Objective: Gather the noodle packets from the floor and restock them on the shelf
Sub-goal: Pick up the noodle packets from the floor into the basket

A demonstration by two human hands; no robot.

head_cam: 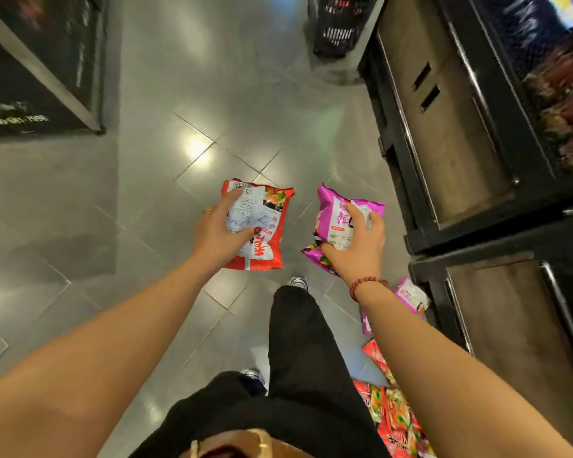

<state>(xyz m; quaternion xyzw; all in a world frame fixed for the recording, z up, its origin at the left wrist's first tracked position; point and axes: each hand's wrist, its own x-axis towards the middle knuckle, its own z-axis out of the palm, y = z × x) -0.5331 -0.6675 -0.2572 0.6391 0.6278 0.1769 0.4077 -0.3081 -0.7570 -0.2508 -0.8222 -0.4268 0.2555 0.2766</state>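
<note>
Beside shelf [450, 143], packets [396, 414] litter floor [80, 226].

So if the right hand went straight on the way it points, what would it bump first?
Probably nothing: the right hand, gripping pink packets, points over bare floor, though depth is hard to judge.
</note>
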